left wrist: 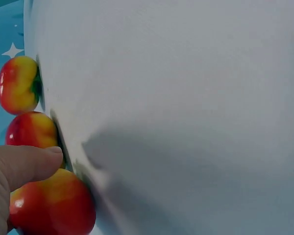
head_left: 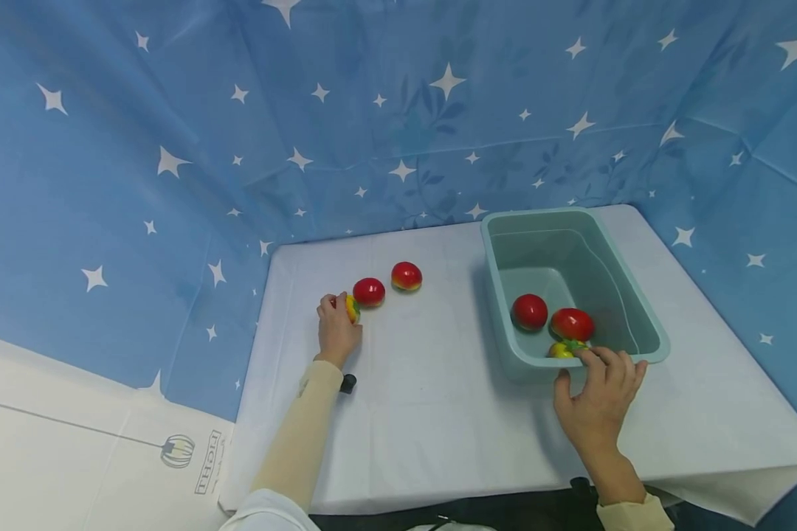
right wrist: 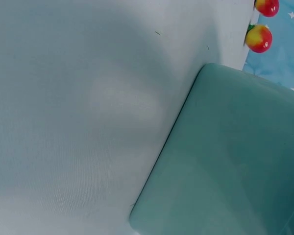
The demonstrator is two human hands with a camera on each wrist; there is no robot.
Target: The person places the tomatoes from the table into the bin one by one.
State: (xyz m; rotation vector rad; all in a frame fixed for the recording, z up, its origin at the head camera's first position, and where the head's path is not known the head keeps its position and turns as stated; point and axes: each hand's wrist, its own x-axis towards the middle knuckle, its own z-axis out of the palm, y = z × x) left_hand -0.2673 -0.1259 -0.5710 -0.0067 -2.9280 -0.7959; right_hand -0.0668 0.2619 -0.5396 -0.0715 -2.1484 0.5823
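Observation:
At the left of the table my left hand (head_left: 339, 328) curls its fingers over a glossy red-and-yellow toy fruit (head_left: 353, 309). The left wrist view shows my thumb (left wrist: 32, 164) along the top of this nearest fruit (left wrist: 56, 205), with two more behind it. In the head view those are a red fruit (head_left: 369, 293) close beside the held one and another red fruit (head_left: 406, 276) farther back. My right hand (head_left: 598, 402) grips the near rim of a green-blue bin (head_left: 494, 295), fingers hooked inside and thumb outside. Its fingertips are close to a yellow fruit with green leaves (head_left: 562, 349).
Two red fruits, one round (head_left: 530, 312) and one longer (head_left: 573, 324), lie in the bin's near end. A white cloth (head_left: 425, 413) covers the table. Blue star-patterned curtains (head_left: 345, 133) hang behind and at the sides. The right wrist view shows mostly the bin's outer wall (right wrist: 220, 156).

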